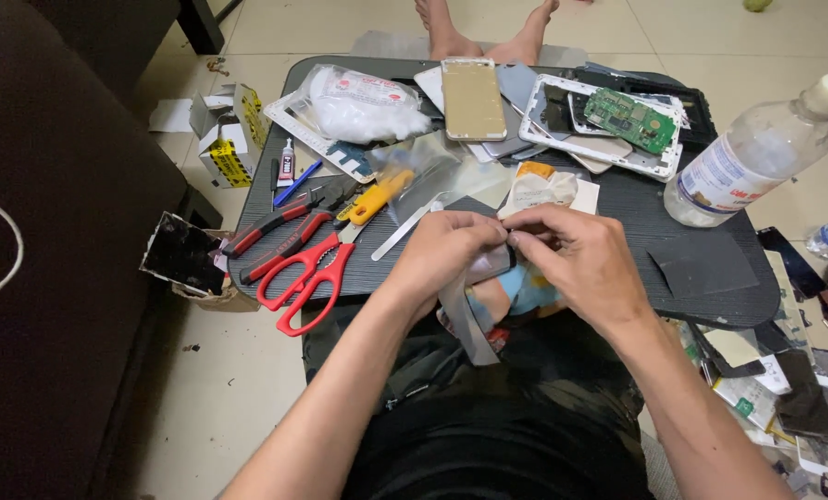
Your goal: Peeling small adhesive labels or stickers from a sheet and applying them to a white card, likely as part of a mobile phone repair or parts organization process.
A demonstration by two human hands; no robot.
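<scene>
both hands, left hand (446, 255) and right hand (576, 259), pinch a grey strip (465, 319) between closed fingertips, its tail hanging below, red scissors (307, 273) on the surface beside.

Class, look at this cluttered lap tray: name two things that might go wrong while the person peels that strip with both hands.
1. The grey strip hangs loose below the left hand and right hand; it may stick to itself or catch on the clothing.
2. The scissors overhang the tray edge beside the left forearm; a nudge might drop them.
</scene>
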